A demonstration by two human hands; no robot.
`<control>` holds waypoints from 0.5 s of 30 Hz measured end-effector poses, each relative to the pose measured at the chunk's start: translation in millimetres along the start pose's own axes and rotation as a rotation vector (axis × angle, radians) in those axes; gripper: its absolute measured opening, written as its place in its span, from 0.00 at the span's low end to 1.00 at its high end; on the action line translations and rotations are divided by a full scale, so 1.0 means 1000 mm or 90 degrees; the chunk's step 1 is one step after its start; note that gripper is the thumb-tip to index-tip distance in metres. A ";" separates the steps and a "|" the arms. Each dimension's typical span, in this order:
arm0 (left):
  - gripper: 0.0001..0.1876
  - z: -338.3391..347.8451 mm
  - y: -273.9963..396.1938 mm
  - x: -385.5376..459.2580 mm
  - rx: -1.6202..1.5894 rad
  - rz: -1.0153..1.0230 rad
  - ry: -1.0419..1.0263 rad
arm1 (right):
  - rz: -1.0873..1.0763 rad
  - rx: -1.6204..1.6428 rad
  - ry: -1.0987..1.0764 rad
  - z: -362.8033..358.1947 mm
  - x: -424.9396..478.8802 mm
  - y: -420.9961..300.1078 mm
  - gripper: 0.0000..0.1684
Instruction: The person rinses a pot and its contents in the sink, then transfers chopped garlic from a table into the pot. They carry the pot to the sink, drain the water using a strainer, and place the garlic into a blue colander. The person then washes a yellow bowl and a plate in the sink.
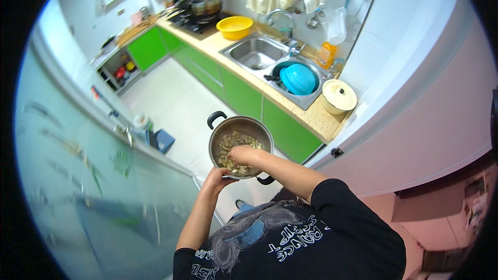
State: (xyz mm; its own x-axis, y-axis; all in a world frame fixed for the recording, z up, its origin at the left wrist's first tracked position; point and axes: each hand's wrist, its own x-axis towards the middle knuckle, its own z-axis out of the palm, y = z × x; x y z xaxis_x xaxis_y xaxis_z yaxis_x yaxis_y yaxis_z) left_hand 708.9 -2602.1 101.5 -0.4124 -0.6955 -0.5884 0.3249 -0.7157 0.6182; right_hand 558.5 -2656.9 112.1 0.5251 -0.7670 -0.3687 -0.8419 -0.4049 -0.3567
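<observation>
A round metal pot (214,137) with two black side handles is held up before my body, above the floor. Many small pale pieces of food (235,139), perhaps garlic cloves, lie in its bottom. My left hand (220,179) grips the pot's near rim, thumb at the inner edge and the fingers beneath. Inside the pot is my right hand (243,155), its fingers down among the pieces; the fingertips are hidden, so whether it pinches any cannot be told.
Beyond the pot runs a counter (288,105) with a double steel sink (255,55), a teal basin (298,79), a yellow basin (234,28) and a lidded cream pot (339,97). A stockpot (207,7) stands on the stove. A frosted glass door (116,179) is at left.
</observation>
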 end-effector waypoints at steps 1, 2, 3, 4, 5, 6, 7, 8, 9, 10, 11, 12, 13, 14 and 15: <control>0.21 -0.003 0.023 0.008 0.022 0.005 -0.005 | -0.012 0.076 -0.041 -0.036 0.002 -0.007 0.17; 0.23 -0.008 0.044 0.024 0.050 -0.002 -0.022 | -0.015 0.166 0.018 -0.059 0.013 0.001 0.18; 0.21 -0.006 0.064 0.037 0.066 0.008 -0.033 | -0.016 0.256 0.076 -0.076 0.021 0.013 0.19; 0.20 -0.002 0.081 0.048 0.079 0.014 -0.044 | -0.014 0.347 0.132 -0.087 0.027 0.025 0.20; 0.19 -0.001 0.096 0.063 0.090 0.020 -0.054 | 0.026 0.193 0.186 -0.094 0.028 0.032 0.21; 0.20 -0.002 0.112 0.081 0.090 -0.013 -0.052 | 0.065 0.030 0.237 -0.103 0.023 0.035 0.21; 0.20 -0.004 0.123 0.103 0.077 -0.020 -0.067 | 0.103 -0.136 0.279 -0.111 0.023 0.043 0.21; 0.20 -0.005 0.134 0.121 0.053 -0.044 -0.070 | 0.056 -0.143 0.390 -0.108 0.039 0.076 0.20; 0.20 -0.006 0.146 0.139 0.027 -0.064 -0.071 | 0.058 -0.092 0.535 -0.131 0.038 0.089 0.19; 0.21 -0.005 0.155 0.157 0.003 -0.078 -0.062 | 0.121 -0.055 0.596 -0.156 0.040 0.116 0.18; 0.21 -0.008 0.167 0.172 -0.018 -0.090 -0.045 | 0.185 -0.046 0.680 -0.180 0.044 0.148 0.17; 0.22 -0.010 0.180 0.186 -0.037 -0.100 -0.026 | 0.176 -0.014 0.723 -0.213 0.042 0.188 0.16; 0.22 -0.010 0.192 0.203 -0.025 -0.105 -0.029 | 0.211 -0.173 0.866 -0.245 0.029 0.222 0.16; 0.23 -0.016 0.205 0.219 -0.012 -0.107 -0.024 | 0.320 -0.082 0.797 -0.282 0.018 0.260 0.17; 0.23 -0.013 0.213 0.240 0.001 -0.115 -0.031 | 0.402 -0.127 0.836 -0.310 0.001 0.307 0.20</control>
State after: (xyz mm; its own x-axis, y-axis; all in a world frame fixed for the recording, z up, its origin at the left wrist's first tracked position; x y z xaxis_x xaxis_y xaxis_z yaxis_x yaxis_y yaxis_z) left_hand 690.8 -2922.1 85.4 -0.5040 -0.5519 -0.6644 0.2403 -0.8284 0.5059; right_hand 261.8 -2936.6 268.1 -0.3229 -0.6867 0.6513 -0.9440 0.1846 -0.2735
